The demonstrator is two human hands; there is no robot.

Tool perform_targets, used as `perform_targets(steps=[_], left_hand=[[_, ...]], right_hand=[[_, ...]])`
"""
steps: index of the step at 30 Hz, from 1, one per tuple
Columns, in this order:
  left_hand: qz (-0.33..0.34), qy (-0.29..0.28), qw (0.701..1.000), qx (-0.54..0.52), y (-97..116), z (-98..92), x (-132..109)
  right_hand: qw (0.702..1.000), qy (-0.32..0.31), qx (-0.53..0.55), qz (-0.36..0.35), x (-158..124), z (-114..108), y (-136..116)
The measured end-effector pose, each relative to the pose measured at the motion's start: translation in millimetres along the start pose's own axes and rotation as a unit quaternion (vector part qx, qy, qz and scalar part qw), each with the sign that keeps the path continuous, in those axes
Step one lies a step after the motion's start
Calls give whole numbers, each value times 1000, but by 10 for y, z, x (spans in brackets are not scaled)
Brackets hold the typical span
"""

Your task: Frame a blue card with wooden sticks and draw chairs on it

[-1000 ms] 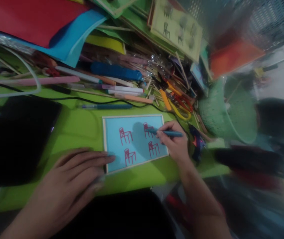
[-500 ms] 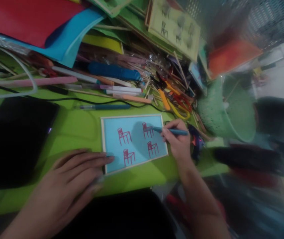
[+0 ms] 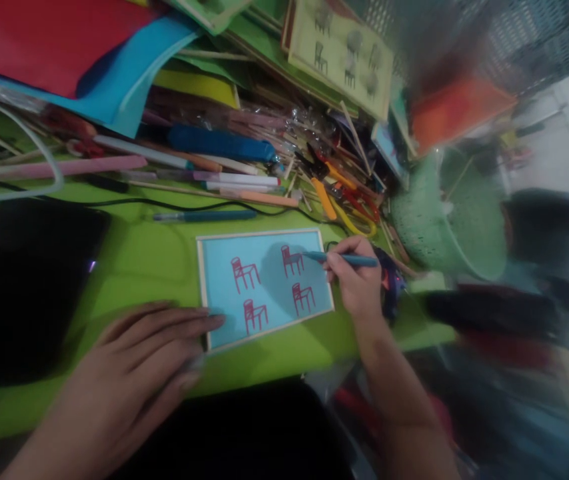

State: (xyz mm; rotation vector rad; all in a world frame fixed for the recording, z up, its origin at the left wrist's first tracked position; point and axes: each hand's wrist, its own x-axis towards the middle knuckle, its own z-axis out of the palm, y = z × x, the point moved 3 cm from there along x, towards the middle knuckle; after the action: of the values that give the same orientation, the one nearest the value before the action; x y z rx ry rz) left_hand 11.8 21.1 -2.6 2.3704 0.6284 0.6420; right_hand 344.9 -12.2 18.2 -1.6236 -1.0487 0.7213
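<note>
A light blue card (image 3: 274,320) with a pale stick border lies on the green tabletop (image 3: 149,260). Several red chair drawings are on it. My right hand (image 3: 357,277) pinches a blue-green pen (image 3: 359,260) at the card's right edge, its tip by the upper right chair drawing (image 3: 292,260). Whether the tip touches the card I cannot tell. My left hand (image 3: 149,367) lies flat with fingers stretched out, its fingertips on the card's lower left corner. The left thumb is partly blurred.
Behind the card lie a second pen (image 3: 204,216), several markers (image 3: 244,180), yellow-handled scissors (image 3: 354,217) and a black cable (image 3: 159,202). A black device (image 3: 29,280) sits at left, a green basket (image 3: 439,213) at right. A yellow card with chair pictures (image 3: 344,60) leans at the back.
The view has shifted slightly, so everything sits a little further left. The pen tip now lies just right of the upper right chair drawing. Both hands keep nearly the same pose.
</note>
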Motion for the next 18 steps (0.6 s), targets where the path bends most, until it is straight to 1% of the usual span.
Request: perform_targets(steps=[4, 12, 16, 18], left_hand=[[-8, 17, 1000, 3, -1, -19, 10], [-35, 34, 999, 1, 19, -7, 17], [-31, 25, 999, 13, 70, -16, 46], [-43, 22, 999, 17, 84, -26, 53]], right_hand=[[999, 7, 32, -2, 5, -15, 21], [997, 11, 71, -26, -4, -41, -39], [995, 19, 85, -38, -11, -62, -86], [994, 33, 95, -40, -9, -78, -116]])
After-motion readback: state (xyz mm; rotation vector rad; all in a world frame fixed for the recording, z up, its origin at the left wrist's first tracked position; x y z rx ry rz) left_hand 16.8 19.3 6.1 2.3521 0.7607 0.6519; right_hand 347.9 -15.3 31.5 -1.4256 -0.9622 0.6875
